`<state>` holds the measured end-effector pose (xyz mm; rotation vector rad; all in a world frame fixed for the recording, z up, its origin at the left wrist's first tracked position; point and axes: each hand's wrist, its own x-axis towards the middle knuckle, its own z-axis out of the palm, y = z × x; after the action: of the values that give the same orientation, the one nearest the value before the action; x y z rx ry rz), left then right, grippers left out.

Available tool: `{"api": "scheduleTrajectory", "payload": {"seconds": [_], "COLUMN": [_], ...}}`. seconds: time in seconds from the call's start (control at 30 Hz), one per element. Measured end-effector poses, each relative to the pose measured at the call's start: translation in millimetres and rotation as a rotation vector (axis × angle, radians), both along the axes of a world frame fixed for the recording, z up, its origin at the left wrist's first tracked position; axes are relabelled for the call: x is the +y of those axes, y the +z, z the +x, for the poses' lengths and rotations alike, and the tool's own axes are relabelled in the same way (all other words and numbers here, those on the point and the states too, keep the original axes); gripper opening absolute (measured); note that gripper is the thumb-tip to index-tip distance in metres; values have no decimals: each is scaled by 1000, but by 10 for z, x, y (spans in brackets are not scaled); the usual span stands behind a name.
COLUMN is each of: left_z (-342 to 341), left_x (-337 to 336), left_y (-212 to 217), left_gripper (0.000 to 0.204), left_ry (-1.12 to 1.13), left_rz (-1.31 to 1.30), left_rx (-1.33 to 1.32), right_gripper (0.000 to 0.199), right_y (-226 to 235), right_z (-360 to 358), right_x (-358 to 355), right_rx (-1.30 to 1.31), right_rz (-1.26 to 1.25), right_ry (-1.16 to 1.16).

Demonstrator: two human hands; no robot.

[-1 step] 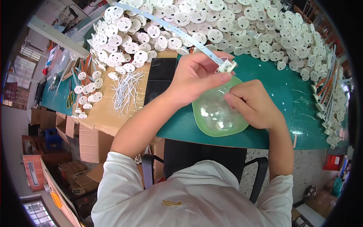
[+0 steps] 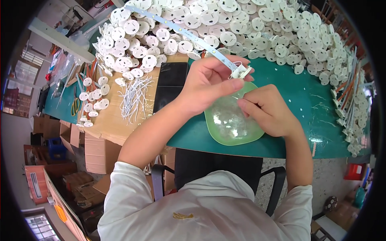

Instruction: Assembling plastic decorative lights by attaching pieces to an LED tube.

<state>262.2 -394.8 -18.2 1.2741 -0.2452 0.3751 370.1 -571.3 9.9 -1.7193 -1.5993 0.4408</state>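
My left hand (image 2: 209,80) is closed on a long narrow LED strip board (image 2: 177,28) near its lower end, where a small white round cap (image 2: 240,73) with thin wires sits between thumb and fingertips. From there the strip slants up to the left, over the heap of white parts. My right hand (image 2: 271,110) is closed in a pinch above the right side of a light green bowl (image 2: 213,134). Whatever its fingertips hold, if anything, is hidden or too small to name. The bowl contains shiny, clear-looking material that I cannot make out.
A large heap of white round caps (image 2: 257,24) covers the table's back and right side. Left lie cut white wires (image 2: 134,96) on cardboard, a black flat case (image 2: 172,86), more capped strips (image 2: 94,94) and yellow-handled scissors (image 2: 75,105). A black chair (image 2: 217,164) stands at the front edge.
The LED strip in my left hand has tilted very slightly, its far end shifting a little right and down. My right hand stays almost where it was.
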Motion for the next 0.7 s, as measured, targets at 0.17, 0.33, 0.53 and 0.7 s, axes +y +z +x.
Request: {"api": "scheduleTrajectory", "payload": {"seconds": [0.17,0.33,0.53,0.7], "left_z": [-56,-136,-148,-145], "left_x": [-91,-96,-118,-101], "left_y": [18,86,106,140], "left_gripper": [58,64,64,62], "left_ry": [-255,-298,-245,-170], "left_rz": [-242,-199,-205,-182], "left_rx": [-147,-98,-89,-105], "right_gripper": [41,49,33,12], "right_y": [-82,-155,-177,-100], "right_z": [-64,-102,-102,-135], "right_x": [36,99,136,91], "right_rx": [344,406,467,368], "right_rz": [-107,-55,41,140], "right_ry": [-42,-46,-57,-117]}}
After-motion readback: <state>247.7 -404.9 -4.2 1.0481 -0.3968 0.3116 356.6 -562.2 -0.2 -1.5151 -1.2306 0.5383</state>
